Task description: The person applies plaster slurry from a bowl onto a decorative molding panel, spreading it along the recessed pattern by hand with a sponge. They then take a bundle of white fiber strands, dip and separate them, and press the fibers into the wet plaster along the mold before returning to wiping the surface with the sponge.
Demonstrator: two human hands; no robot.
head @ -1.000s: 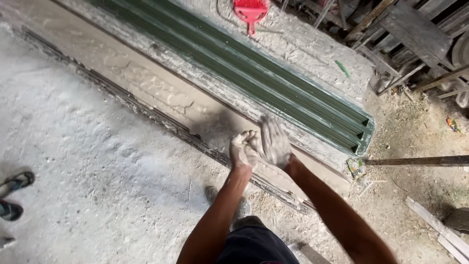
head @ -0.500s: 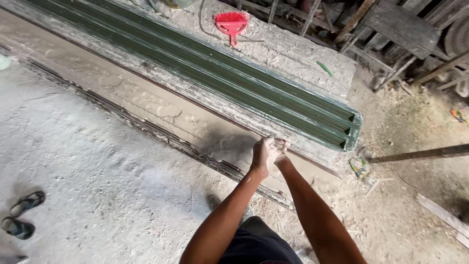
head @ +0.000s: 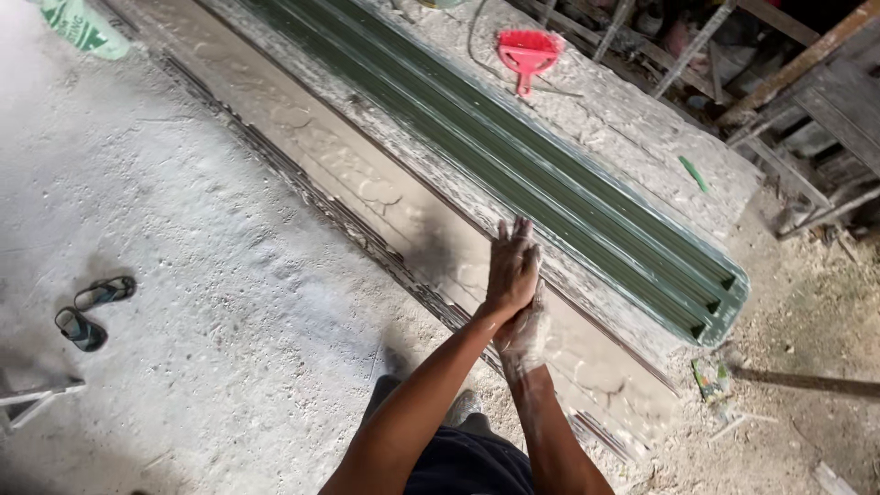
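Sandals: a pair on the dusty floor at far left, well apart from the person.
Bag: green and white, top left corner, at the head of the long slab.
Slab: a long pale cast strip, smooth and wet-looking, running diagonally from top left to lower right; it lies just beyond and below both hands.
Left hand: fingers straight and together, flat, palm pressed against the right; holds nothing.
Right hand: white with powder or plaster, flat under the left, palm to palm; also empty.
Mould: long green ribbed form, beside the slab on its far side, near the hands but not touched.
Dustpan: red, on the rough bench past the mould.
Risk: the hands hang right over the smooth face, so crumbs rubbed off the coated palm would likely drop and mark it; a wrist dipping could dent it if it is soft.
Scraps: timber and rods piled at far right.
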